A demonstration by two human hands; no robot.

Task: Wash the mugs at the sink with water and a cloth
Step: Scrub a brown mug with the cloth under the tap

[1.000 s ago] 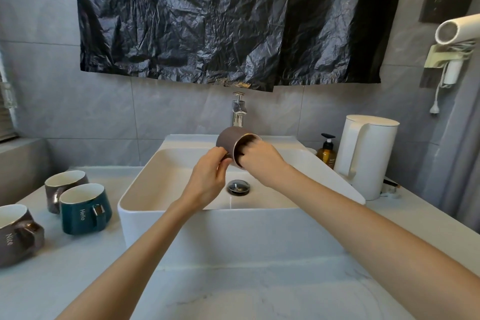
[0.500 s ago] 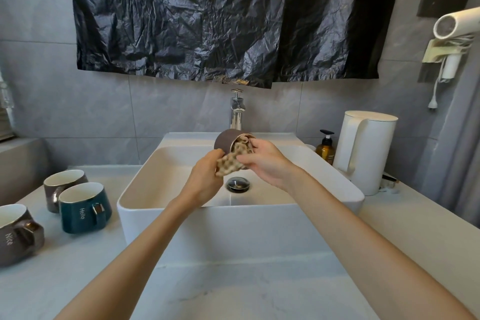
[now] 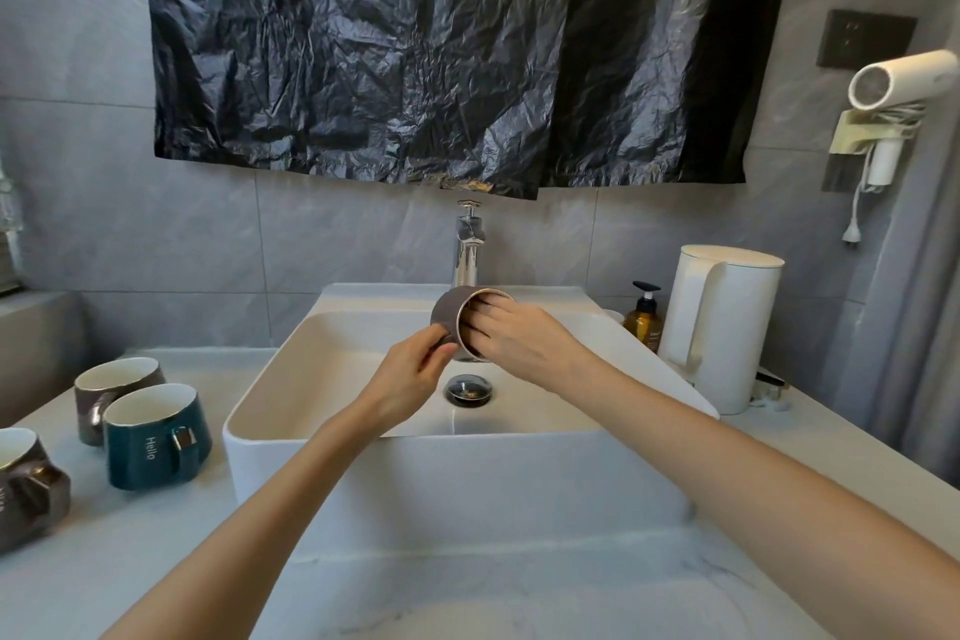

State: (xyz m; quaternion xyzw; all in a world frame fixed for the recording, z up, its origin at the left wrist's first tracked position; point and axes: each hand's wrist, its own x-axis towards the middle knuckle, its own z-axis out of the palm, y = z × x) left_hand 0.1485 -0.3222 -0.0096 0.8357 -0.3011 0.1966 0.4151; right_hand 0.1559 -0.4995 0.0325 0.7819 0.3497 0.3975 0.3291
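A brown mug (image 3: 448,312) lies on its side in the air over the white sink (image 3: 467,478), mouth turned toward the right. My left hand (image 3: 410,374) grips it from below at the handle side. The fingers of my right hand (image 3: 511,333) are pushed inside the mug's mouth. The cloth is hidden, presumably inside the mug under those fingers. The chrome tap (image 3: 469,244) stands just behind the mug; I see no water running.
Three mugs stand on the left of the counter: a teal one (image 3: 156,437), a brown one (image 3: 111,390) behind it, and a brown one (image 3: 26,489) at the left edge. A white kettle (image 3: 722,322) and a soap bottle (image 3: 644,317) stand on the right.
Half a second ago the checked cloth hung out of the mug's mouth between my hands. Now my right fingers are back inside the mug and the cloth is out of sight.
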